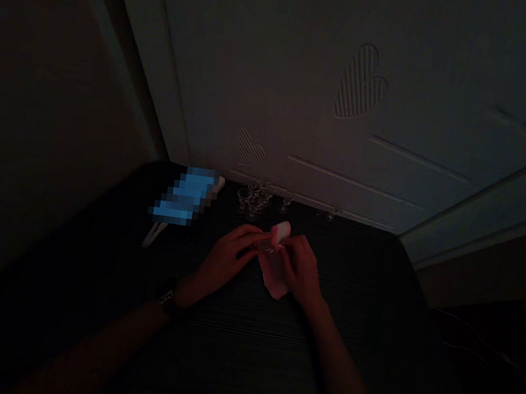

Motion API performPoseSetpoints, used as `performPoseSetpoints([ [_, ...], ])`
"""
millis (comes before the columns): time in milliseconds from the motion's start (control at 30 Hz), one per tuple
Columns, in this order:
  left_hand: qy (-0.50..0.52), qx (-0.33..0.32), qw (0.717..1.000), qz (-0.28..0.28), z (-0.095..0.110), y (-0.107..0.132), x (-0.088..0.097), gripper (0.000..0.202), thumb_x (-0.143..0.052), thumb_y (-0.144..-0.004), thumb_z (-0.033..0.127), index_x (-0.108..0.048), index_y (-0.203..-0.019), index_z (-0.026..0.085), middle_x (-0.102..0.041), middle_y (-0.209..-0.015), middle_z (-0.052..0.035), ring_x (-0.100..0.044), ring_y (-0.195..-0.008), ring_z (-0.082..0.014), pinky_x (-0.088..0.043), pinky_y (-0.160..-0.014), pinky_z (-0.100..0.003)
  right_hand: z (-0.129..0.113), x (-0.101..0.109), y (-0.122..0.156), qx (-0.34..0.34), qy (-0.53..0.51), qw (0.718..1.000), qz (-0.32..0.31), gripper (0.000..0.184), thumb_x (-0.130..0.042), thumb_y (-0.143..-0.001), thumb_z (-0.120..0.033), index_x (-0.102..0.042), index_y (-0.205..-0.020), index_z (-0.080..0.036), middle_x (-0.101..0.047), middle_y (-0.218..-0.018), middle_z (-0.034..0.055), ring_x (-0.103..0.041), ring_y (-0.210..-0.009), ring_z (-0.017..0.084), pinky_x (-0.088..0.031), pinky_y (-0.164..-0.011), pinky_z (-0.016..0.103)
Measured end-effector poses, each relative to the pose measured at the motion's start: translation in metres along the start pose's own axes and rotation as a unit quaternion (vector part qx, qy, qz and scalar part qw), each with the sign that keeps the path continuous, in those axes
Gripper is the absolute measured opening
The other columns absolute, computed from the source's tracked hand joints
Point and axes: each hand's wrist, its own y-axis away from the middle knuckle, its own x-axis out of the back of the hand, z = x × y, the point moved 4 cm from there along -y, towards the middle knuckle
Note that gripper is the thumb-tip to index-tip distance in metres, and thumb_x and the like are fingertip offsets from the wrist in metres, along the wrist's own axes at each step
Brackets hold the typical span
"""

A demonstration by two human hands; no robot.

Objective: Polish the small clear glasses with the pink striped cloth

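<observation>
In dim light, both hands meet over the middle of the dark table point(225, 334). A pink cloth point(276, 279) hangs from my right hand point(302, 267), whose closed fingers pinch it; one folded part sticks up, pale and brightly lit. My left hand point(231, 254) is closed, its thumb and fingers around a small clear glass point(266, 246) that the cloth partly covers. Just beyond my hands stands a cluster of small stemmed glasses point(253, 201). Another small glass point(286, 201) is a little to their right.
Farther right, one more glass point(331, 214) is near the wall. A device with a blurred blue screen point(185, 196) leans on a white stand point(154, 234) at the left. Behind the table rises a pale panel point(285, 64) with raised hearts. Thin cables point(464, 323) show at the right.
</observation>
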Motion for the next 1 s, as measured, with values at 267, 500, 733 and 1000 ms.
performPoseSetpoints([
  [267,0.001,-0.012,1.000,-0.001,0.001,-0.001,0.001,0.033,-0.047,-0.085,0.018,-0.053,-0.116,0.027,-0.053,-0.114,-0.0027,-0.051,-0.103,-0.0155,-0.044,-0.091,-0.034,-0.001,-0.007,0.000,0.022,-0.002,0.999,-0.042,0.012,-0.043,-0.086,-0.020,-0.053,-0.093,-0.021,-0.052,-0.091,0.0043,-0.050,-0.086,0.018,-0.040,-0.078,0.030],
  [500,-0.008,-0.023,1.000,0.009,-0.001,0.000,0.000,0.036,-0.047,-0.084,0.017,-0.052,-0.118,0.027,-0.054,-0.114,-0.0032,-0.051,-0.104,-0.0163,-0.044,-0.092,-0.036,0.005,-0.006,-0.002,-0.004,-0.015,0.999,-0.031,0.012,-0.044,-0.086,-0.019,-0.052,-0.094,-0.021,-0.050,-0.093,0.0038,-0.050,-0.085,0.016,-0.041,-0.076,0.029],
  [733,-0.010,-0.023,1.000,0.005,-0.002,0.000,0.000,0.034,-0.041,-0.086,0.013,-0.054,-0.116,0.025,-0.054,-0.114,-0.0029,-0.051,-0.104,-0.0149,-0.044,-0.092,-0.034,0.012,-0.007,-0.003,-0.027,0.004,1.000,-0.010,0.014,-0.044,-0.084,-0.016,-0.052,-0.094,-0.021,-0.050,-0.093,0.0043,-0.050,-0.084,0.017,-0.042,-0.075,0.029],
  [1000,-0.007,-0.010,1.000,-0.002,-0.002,0.000,0.000,0.033,-0.045,-0.085,0.016,-0.054,-0.115,0.025,-0.053,-0.113,-0.0027,-0.050,-0.104,-0.0151,-0.043,-0.092,-0.033,0.011,-0.002,0.000,-0.033,0.000,0.999,0.035,0.013,-0.041,-0.086,-0.018,-0.052,-0.093,-0.020,-0.051,-0.088,0.0035,-0.050,-0.081,0.016,-0.040,-0.072,0.029],
])
